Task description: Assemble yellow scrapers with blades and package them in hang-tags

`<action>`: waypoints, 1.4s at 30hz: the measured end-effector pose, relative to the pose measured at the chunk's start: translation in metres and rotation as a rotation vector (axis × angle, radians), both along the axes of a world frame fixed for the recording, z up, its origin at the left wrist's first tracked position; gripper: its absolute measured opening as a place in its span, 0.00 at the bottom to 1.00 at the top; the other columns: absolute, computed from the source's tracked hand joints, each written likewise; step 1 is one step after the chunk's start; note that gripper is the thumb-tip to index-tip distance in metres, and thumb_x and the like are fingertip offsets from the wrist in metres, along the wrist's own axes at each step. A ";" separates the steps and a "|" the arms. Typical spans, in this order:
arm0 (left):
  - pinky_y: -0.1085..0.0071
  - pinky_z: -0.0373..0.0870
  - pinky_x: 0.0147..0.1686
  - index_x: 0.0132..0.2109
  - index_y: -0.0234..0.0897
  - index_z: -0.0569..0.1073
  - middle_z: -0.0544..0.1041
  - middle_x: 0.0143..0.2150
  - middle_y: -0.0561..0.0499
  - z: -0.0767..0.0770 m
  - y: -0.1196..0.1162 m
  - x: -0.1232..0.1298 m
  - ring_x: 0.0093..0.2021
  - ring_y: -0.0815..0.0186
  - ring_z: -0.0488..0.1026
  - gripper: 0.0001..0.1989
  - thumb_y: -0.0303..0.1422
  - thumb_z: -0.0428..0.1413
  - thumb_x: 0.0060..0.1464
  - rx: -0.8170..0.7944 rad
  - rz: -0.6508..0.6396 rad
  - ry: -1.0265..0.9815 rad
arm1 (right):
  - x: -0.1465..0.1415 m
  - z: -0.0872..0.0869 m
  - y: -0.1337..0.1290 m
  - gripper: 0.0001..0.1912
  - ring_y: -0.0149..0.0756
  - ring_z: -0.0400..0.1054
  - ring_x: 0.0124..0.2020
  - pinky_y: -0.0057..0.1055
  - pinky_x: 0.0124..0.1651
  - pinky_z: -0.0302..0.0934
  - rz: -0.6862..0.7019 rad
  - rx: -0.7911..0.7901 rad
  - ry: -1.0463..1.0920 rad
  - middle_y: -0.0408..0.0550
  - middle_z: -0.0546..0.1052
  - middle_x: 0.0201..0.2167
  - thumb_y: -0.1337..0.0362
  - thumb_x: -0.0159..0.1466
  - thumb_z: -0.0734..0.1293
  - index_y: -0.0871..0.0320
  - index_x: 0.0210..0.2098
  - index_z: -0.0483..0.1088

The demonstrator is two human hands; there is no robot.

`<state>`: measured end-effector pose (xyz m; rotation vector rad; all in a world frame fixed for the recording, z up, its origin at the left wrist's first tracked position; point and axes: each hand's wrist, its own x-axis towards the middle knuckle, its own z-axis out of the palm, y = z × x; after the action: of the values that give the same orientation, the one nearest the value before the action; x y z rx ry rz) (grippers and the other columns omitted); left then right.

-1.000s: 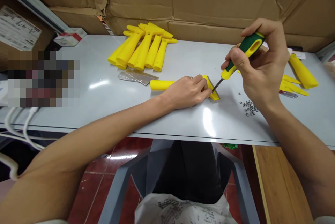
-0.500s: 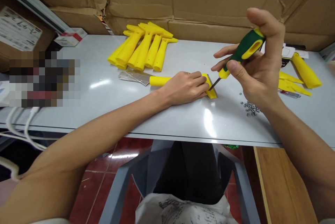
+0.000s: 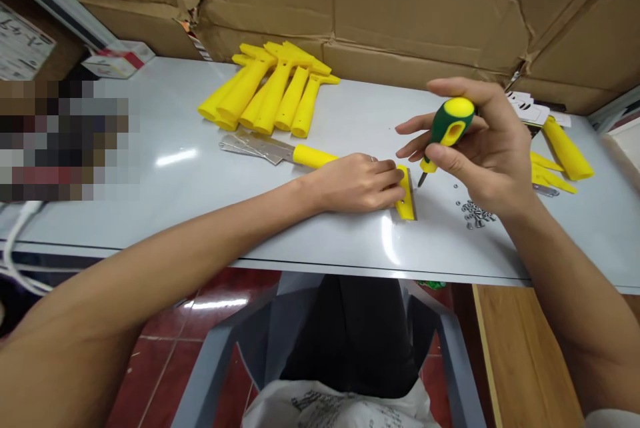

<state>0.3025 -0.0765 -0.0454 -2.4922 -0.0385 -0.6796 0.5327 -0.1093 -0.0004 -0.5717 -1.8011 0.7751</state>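
My left hand (image 3: 361, 183) is closed over a yellow T-shaped scraper (image 3: 407, 205) lying on the table, its handle pointing left and a thin metal strip along its head. In my right hand (image 3: 487, 148) is a green and yellow screwdriver (image 3: 447, 128), gripped between thumb and fingers with its tip down. That tip is just right of the scraper's head, apart from it. Small screws and nuts (image 3: 477, 213) lie in a loose pile below my right hand. Flat metal blades (image 3: 255, 146) lie by the end of the scraper's handle.
Several yellow scraper handles (image 3: 273, 91) are heaped at the back of the table (image 3: 175, 215). More yellow parts (image 3: 567, 148) lie at the far right. A cardboard sheet (image 3: 380, 21) stands behind. On the left are a small white-and-red box (image 3: 120, 60) and white cables (image 3: 13, 241).
The screwdriver tip has come off the scraper's head and moved right, with its handle tipped toward me. The scraper's head has shifted slightly toward me under my left hand.
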 end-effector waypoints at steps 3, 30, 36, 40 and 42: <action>0.68 0.71 0.29 0.41 0.38 0.74 0.85 0.43 0.48 0.001 0.001 0.000 0.39 0.65 0.80 0.12 0.32 0.52 0.77 -0.020 -0.017 -0.020 | 0.012 0.012 0.005 0.24 0.45 0.84 0.45 0.44 0.39 0.85 -0.075 0.056 0.169 0.44 0.81 0.43 0.60 0.63 0.81 0.44 0.57 0.76; 0.68 0.69 0.26 0.38 0.39 0.72 0.84 0.40 0.50 0.001 0.003 -0.001 0.34 0.67 0.78 0.11 0.32 0.54 0.74 -0.047 0.003 -0.040 | 0.083 -0.023 0.075 0.14 0.34 0.58 0.07 0.32 0.11 0.54 -0.135 -0.260 0.132 0.32 0.71 0.13 0.61 0.52 0.74 0.49 0.34 0.66; 0.68 0.70 0.25 0.37 0.39 0.71 0.84 0.38 0.51 0.002 0.003 0.001 0.32 0.67 0.77 0.12 0.31 0.53 0.73 -0.045 -0.021 -0.069 | 0.073 0.009 0.044 0.12 0.40 0.68 0.12 0.34 0.13 0.63 -0.205 -0.422 0.072 0.38 0.76 0.18 0.68 0.49 0.68 0.51 0.34 0.68; 0.68 0.69 0.24 0.36 0.39 0.71 0.83 0.37 0.52 0.002 0.003 -0.001 0.32 0.67 0.77 0.12 0.31 0.54 0.73 -0.046 -0.015 -0.066 | 0.066 0.022 0.030 0.16 0.41 0.68 0.12 0.36 0.11 0.63 -0.256 -0.490 0.090 0.39 0.75 0.18 0.70 0.42 0.63 0.52 0.32 0.69; 0.68 0.70 0.25 0.36 0.39 0.71 0.83 0.38 0.51 0.001 0.003 -0.001 0.33 0.67 0.77 0.12 0.31 0.53 0.73 -0.047 -0.011 -0.062 | 0.065 0.021 0.031 0.16 0.41 0.68 0.12 0.36 0.11 0.63 -0.245 -0.501 0.086 0.39 0.75 0.18 0.70 0.43 0.64 0.52 0.32 0.68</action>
<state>0.3011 -0.0733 -0.0444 -2.5175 -0.0649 -0.7684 0.5975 -0.0787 0.0206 -1.0469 -1.4217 1.0662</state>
